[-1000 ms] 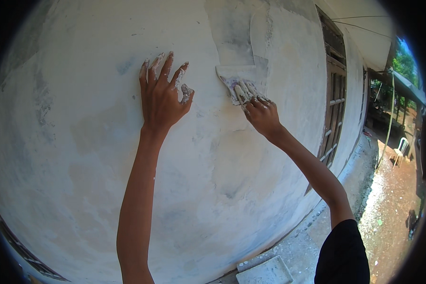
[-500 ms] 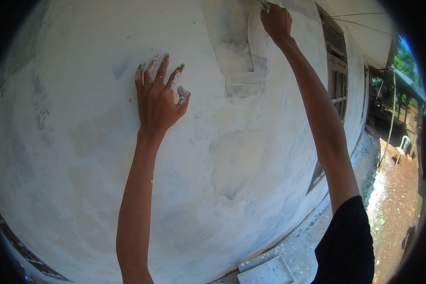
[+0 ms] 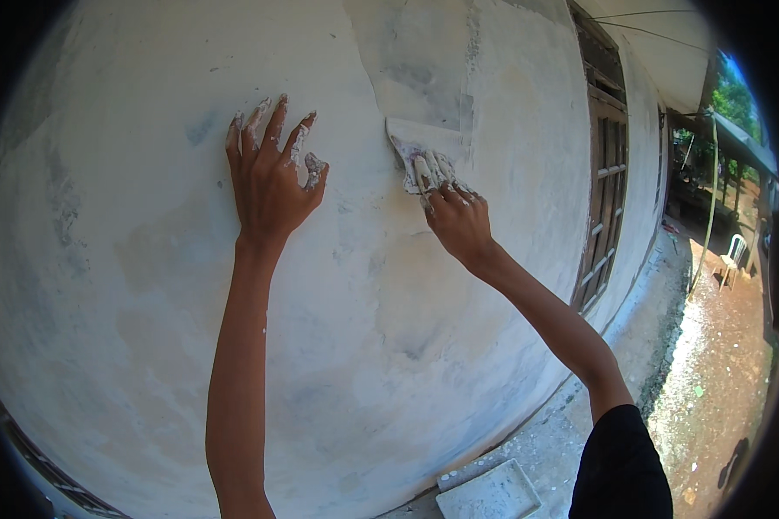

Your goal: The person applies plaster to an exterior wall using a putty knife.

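Note:
In front of me stands a whitish wall (image 3: 320, 363) with patches of filler. A damp grey patch (image 3: 415, 52) marks its upper middle. My right hand (image 3: 456, 212) grips a wide putty knife (image 3: 420, 143) smeared with white paste, its blade against the wall at the lower end of that patch. White paste coats the fingers of this hand. To the left, my left hand (image 3: 273, 182) rests on the wall with fingers spread and holds nothing. Its fingertips and thumb are caked with white paste.
A shallow rectangular tray (image 3: 489, 493) lies on the concrete ledge at the wall's foot. On the right are a wooden barred window (image 3: 606, 173), a pole (image 3: 712, 199), a white plastic chair (image 3: 732, 258) and bare earth ground (image 3: 710, 363).
My right hand has come down from the top of the wall with the putty knife, drawing over the grey patch. My left hand stays spread on the wall.

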A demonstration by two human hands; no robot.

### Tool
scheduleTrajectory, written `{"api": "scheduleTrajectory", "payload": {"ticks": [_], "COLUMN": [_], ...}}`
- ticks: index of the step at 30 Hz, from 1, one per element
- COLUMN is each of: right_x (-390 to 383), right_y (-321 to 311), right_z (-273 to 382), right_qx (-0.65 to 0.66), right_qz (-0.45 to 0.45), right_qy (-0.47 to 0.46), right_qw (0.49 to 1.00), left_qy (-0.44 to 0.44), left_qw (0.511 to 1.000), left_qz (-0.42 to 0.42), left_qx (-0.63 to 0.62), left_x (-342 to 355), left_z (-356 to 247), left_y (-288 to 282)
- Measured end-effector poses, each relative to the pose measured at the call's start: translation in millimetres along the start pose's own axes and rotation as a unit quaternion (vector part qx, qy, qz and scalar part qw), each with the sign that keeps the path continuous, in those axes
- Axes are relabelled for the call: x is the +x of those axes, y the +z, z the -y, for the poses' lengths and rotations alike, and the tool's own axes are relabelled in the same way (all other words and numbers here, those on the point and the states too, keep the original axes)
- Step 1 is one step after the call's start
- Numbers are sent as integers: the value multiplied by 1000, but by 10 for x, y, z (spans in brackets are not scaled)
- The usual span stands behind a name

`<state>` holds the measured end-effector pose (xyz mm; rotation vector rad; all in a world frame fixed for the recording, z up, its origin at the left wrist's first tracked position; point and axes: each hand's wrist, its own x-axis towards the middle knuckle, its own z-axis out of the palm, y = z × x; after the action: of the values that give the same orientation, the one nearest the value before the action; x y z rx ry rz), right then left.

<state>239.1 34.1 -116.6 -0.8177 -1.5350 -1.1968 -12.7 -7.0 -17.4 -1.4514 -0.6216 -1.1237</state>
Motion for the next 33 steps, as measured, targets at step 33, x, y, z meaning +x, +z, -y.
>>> {"api": "scheduleTrajectory", "payload": {"ticks": [33], "right_x": [-912], "right_y": [-278], "right_z": [403], "right_qx": [70], "right_qz": [47], "right_qy": [86], "right_qw": [993], "left_qy": [28], "left_qw": [999], "left_qz": [-14], "left_qx": [-25], "left_x": [-42], "left_z": [39], "left_y": [21]}}
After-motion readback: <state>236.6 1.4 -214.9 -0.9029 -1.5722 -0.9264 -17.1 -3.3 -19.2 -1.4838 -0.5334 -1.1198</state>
